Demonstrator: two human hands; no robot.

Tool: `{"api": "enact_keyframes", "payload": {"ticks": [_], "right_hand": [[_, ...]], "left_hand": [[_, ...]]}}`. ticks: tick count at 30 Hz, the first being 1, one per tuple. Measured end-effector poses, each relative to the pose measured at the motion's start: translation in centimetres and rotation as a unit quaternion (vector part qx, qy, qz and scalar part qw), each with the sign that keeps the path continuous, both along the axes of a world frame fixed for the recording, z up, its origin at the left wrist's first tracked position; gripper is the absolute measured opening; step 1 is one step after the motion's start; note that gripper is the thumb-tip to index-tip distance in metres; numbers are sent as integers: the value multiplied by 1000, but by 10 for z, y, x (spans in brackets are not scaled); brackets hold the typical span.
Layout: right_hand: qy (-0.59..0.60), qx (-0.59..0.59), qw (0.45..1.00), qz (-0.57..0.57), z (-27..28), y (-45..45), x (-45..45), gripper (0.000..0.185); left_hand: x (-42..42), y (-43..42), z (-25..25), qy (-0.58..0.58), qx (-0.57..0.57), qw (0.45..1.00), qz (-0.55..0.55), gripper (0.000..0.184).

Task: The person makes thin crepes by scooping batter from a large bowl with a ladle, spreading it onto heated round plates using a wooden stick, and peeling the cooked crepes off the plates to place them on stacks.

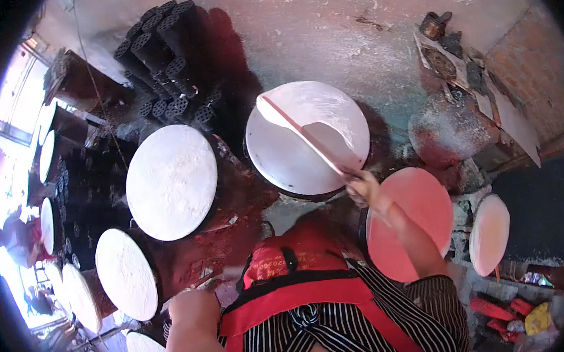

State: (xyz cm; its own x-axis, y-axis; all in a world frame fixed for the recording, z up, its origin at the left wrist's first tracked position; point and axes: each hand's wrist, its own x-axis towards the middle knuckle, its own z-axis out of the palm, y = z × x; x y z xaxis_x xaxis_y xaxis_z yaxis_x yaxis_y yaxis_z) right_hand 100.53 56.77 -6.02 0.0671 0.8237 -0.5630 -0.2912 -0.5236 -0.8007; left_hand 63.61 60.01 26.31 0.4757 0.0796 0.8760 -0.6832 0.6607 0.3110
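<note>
My right hand (362, 189) is closed around the near end of a long, thin, flat wooden stick (305, 135). The stick slants up and left across a large round griddle-like plate (281, 166). White batter-like material (319, 98) covers the far and right part of that plate, while its near left part shows smooth grey. Below my right forearm lies a pinkish round plate (406, 226). My left forearm (191, 326) enters at the lower left and bends near my waist; the left hand itself cannot be made out.
Left of the plate stand more white-covered round plates (171, 182), one behind another. Honeycomb coal briquettes (173, 69) are stacked against the wall. A smaller pale disc (490, 234) stands at right, near red and yellow bags (537, 319). A cluttered ledge (441, 67) juts out.
</note>
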Motion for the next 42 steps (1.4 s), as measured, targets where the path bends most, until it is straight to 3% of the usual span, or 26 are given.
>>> {"api": "enact_keyframes", "payload": {"ticks": [2,3,5,6,8,11,12,15,16,17,19,22,25,26,27,29,30,31,32,35,36,37,38,39,41,42], "right_hand": [[-97,-29,995,-8,-9,-6,36,43],[10,-27,993,-115,-51,3,62,37],[-113,-13,983,-140,-39,32,70,35],[-108,-11,985,-137,-41,46,71,35],[-135,-37,988,-72,-49,66,69,37],[25,-102,994,20,-21,45,67,44],[-12,-6,996,92,-9,24,70,50],[23,63,987,146,-74,8,127,46],[-95,-45,985,140,-13,15,115,47],[-82,39,989,120,-60,26,133,41],[-104,68,992,26,-37,54,104,35],[-55,18,995,78,-31,52,66,22],[-30,60,991,115,-48,-17,48,30],[-16,9,990,141,-66,-46,55,41],[-2,68,991,118,-53,-69,49,46],[10,127,992,13,-102,-96,46,42],[6,67,996,-57,-37,-98,30,37],[44,91,979,-176,-58,-90,18,35],[43,93,976,-192,-77,-78,6,35],[-157,119,936,-292,-112,-48,-37,36],[-84,66,973,-207,-66,-60,-53,37],[84,139,960,-227,-78,-65,-70,36],[3,74,986,-150,-82,-93,-78,36],[-77,4,995,-71,-47,-118,-97,37],[-52,8,996,-77,-42,-171,-127,36],[-123,62,986,-90,-51,-192,-145,40]], "left_hand": [[25,-10,1,-43,19,996,73,37],[36,-15,2,-92,35,986,136,38],[49,-27,6,-82,34,990,110,38],[55,-32,7,-78,29,993,83,39],[69,-41,10,-64,35,994,82,39],[90,-51,13,-35,39,993,106,38],[97,-53,13,-26,38,993,112,38],[117,-58,15,0,42,990,134,38],[122,-60,16,8,44,989,138,39],[127,-61,16,17,46,989,143,39],[136,-63,18,32,50,987,147,39],[142,-65,19,54,55,986,144,40],[140,-66,14,56,60,988,129,41],[138,-66,9,7,78,988,131,39],[135,-65,4,-41,96,986,131,39],[130,-60,0,-60,91,991,83,40],[124,-58,-3,-76,87,992,45,43],[113,-56,-5,-77,88,993,28,43],[98,-50,-6,-39,71,996,26,34],[36,-23,-14,77,27,996,18,11],[16,-12,-19,115,14,993,17,5],[-1,-4,-27,152,0,988,17,9],[-16,1,-42,175,-84,979,67,10],[-33,7,-62,198,-168,959,116,13],[-68,25,-108,279,-288,897,188,17],[-87,36,-134,322,-269,875,241,14]]}}
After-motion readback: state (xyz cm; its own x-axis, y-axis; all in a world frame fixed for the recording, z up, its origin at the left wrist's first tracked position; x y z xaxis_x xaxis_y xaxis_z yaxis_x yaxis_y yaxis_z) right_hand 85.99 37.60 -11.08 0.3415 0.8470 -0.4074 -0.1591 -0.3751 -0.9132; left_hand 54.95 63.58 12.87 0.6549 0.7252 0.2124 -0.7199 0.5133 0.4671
